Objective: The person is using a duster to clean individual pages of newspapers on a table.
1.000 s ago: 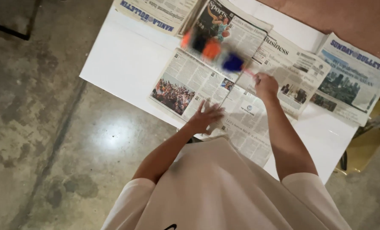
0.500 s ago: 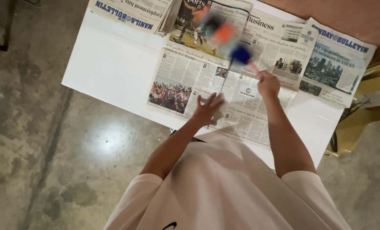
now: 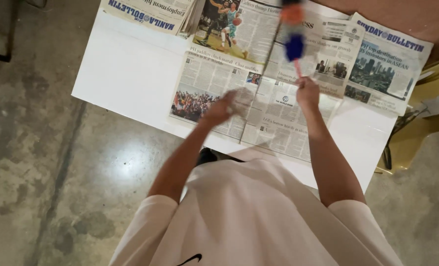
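The right hand [image 3: 308, 91] is clenched around a blurred blue-and-orange stick [image 3: 292, 37], while the blurred left hand [image 3: 222, 109], fingers loose, rests on newspaper [image 3: 214, 81].

Matt printed paper newspapers [image 3: 239, 79] cover a smooth white table [image 3: 126, 74]; the concrete floor [image 3: 57, 187] is polished, mottled.

**Count at the counter**

You have two hands in view: your left hand [image 3: 222, 109] and your right hand [image 3: 308, 91]. You hold one stick-like tool [image 3: 293, 37] with blue and orange parts. One white counter [image 3: 126, 79] carries about four spread newspaper sheets [image 3: 278, 113]; overlaps make an exact count uncertain. One yellow chair [image 3: 421, 128] stands beside it.
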